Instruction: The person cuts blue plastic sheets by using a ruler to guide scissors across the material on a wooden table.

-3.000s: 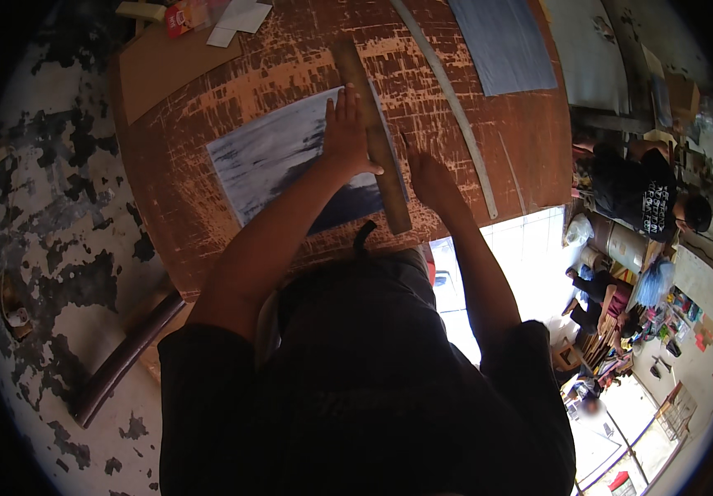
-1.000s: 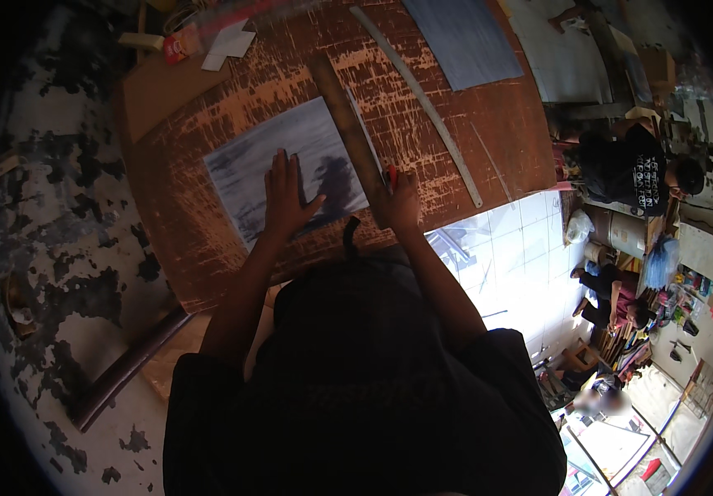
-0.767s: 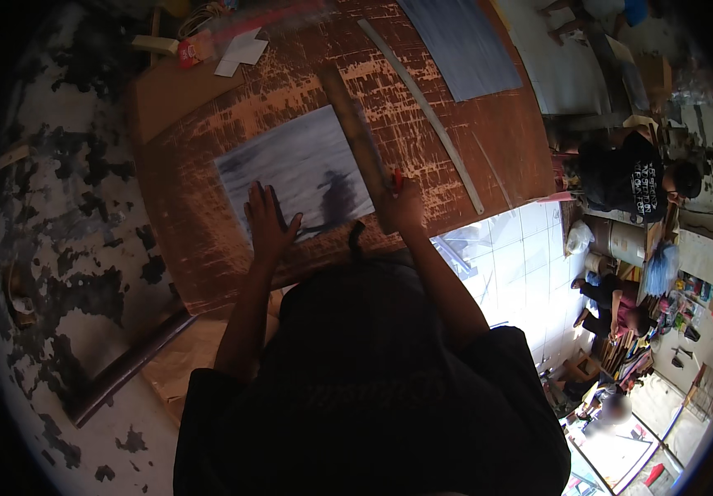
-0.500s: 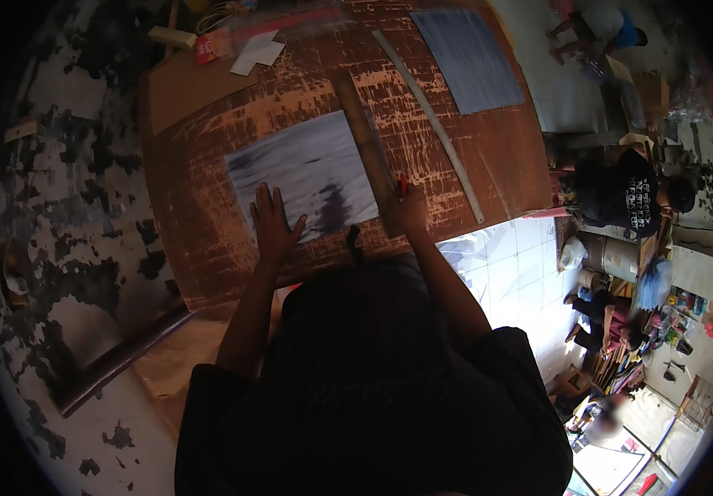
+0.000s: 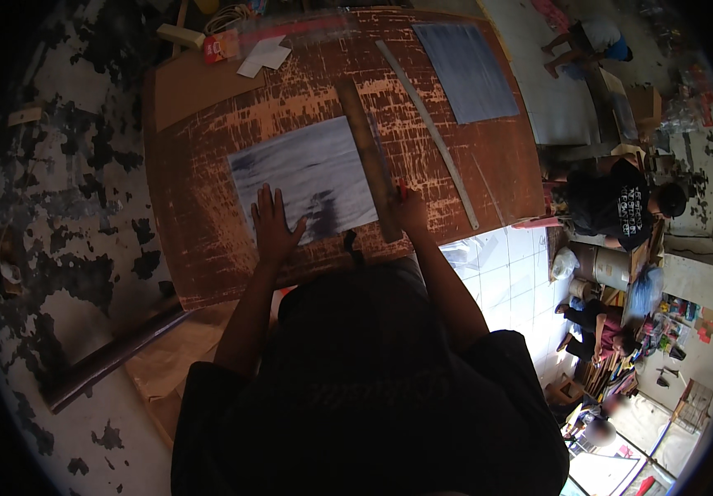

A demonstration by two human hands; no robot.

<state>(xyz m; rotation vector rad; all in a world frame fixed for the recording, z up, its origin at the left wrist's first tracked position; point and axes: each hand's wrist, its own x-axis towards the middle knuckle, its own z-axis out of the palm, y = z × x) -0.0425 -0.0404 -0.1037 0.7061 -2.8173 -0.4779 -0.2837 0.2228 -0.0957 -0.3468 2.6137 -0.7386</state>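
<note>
My left hand (image 5: 276, 228) lies flat with its fingers spread on a grey, cloudy-patterned sheet (image 5: 311, 169), near the sheet's lower left part. Along the right edge of that sheet runs a long dark straight strip (image 5: 365, 149), like a wooden ruler. At the near end of this strip my right hand (image 5: 410, 213) is closed around a small red tool (image 5: 401, 193). Only a bit of red shows above the fingers, so its kind is hidden. A thin sliver of sheet shows just right of the strip.
The scratched brown board (image 5: 199, 223) carries a thin pale strip (image 5: 431, 128), a blue-grey sheet (image 5: 466, 73), brown cardboard (image 5: 208, 91) and white paper pieces (image 5: 265, 56). A dark pole (image 5: 117, 360) lies at lower left. Several people work at right, one in black (image 5: 613, 198).
The whole view has shifted slightly. My left hand stays flat on the sheet, and my right hand keeps its grip beside the dark strip with hardly any movement.
</note>
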